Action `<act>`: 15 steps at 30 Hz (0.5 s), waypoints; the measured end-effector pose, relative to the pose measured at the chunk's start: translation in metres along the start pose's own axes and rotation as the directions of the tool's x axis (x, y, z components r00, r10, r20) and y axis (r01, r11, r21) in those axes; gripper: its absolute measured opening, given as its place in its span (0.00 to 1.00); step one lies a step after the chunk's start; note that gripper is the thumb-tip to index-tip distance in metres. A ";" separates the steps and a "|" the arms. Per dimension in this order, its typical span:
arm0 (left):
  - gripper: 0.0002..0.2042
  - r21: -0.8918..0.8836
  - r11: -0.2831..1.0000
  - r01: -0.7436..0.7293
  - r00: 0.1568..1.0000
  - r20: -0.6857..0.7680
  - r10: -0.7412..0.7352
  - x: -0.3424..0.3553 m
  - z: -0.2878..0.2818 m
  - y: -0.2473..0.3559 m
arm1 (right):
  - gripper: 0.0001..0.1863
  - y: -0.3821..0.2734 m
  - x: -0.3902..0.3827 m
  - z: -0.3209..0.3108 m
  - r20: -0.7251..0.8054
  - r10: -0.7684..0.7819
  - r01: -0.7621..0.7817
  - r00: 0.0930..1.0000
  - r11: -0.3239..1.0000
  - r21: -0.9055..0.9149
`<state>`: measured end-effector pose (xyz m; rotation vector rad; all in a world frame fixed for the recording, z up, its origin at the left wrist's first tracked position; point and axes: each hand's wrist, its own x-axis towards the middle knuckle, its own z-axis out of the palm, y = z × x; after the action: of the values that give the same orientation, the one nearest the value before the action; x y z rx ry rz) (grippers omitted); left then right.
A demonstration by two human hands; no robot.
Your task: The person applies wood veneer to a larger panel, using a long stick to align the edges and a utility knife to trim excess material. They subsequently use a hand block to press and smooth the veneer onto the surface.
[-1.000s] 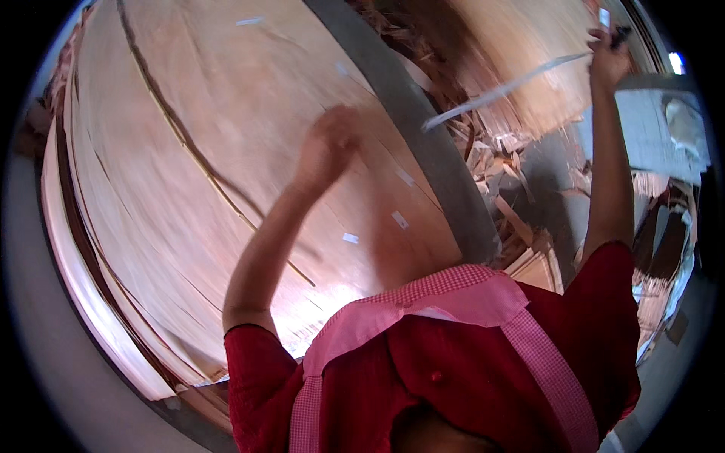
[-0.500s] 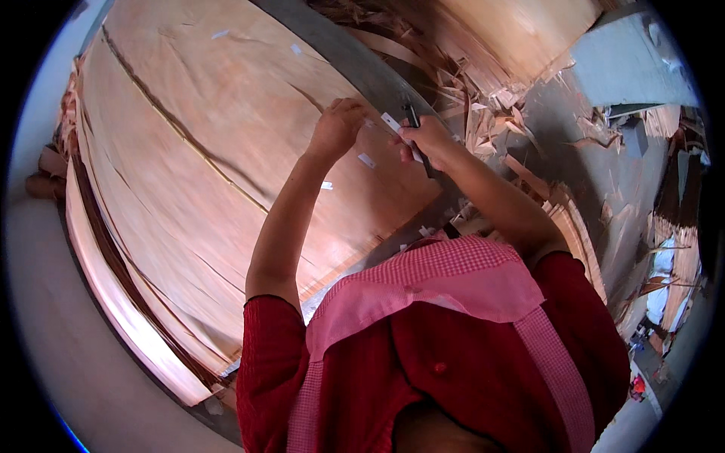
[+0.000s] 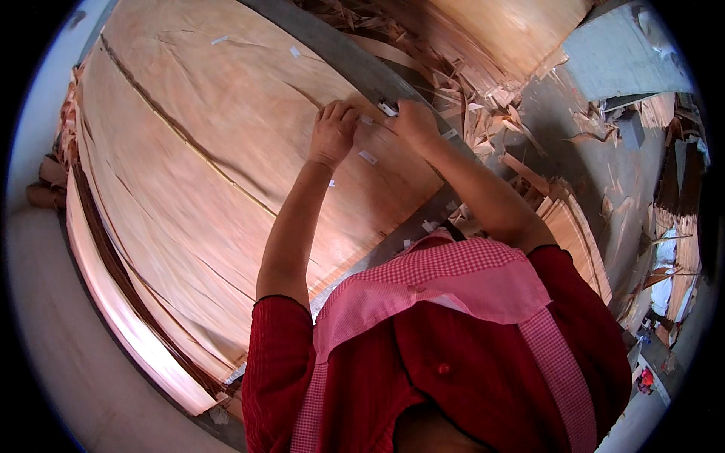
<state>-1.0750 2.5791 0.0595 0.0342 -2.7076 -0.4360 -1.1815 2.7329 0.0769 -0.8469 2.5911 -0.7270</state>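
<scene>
A large sheet of thin wood veneer (image 3: 226, 113) lies in front of me on a stack of sheets, with a long split down its left part. My left hand (image 3: 334, 134) rests on the sheet near its right edge, fingers bent and slightly apart, holding nothing I can see. Beside it my right hand (image 3: 414, 124) is closed at that edge around a slim black tool, mostly hidden now. A small white piece (image 3: 387, 109) shows at its fingers. Short white tape pieces stick to the veneer, one (image 3: 368, 157) just below my hands, another (image 3: 294, 51) farther up.
A grey strip of table edge (image 3: 302, 30) runs along the veneer's right side. Beyond it lie torn veneer scraps (image 3: 483, 124) and a stack of sheets (image 3: 506, 38). More tape pieces (image 3: 429, 226) hang at the near edge. A pale blue-grey panel (image 3: 627, 57) stands far right.
My right hand has moved up and left and turned over, so the black tool and white strip are mostly covered. The left hand's fingers have spread a little on the veneer.
</scene>
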 end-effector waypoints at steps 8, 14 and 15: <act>0.08 0.036 0.995 -0.096 0.995 -0.009 0.097 0.004 -0.013 0.012 | 0.18 0.005 0.006 -0.003 0.037 0.056 -0.055 0.998 0.998 -0.024; 0.09 0.028 0.998 -0.057 0.997 0.044 0.056 0.000 -0.011 0.008 | 0.18 0.004 0.009 -0.007 0.077 0.041 -0.041 0.996 0.999 -0.004; 0.09 0.008 0.998 -0.066 0.998 -0.005 0.066 -0.002 -0.012 0.008 | 0.18 0.003 0.008 -0.008 0.083 0.032 -0.031 0.996 0.999 -0.005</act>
<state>-1.0686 2.5833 0.0715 -0.0513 -2.6970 -0.4051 -1.1926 2.7334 0.0809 -0.8177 2.5274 -0.6637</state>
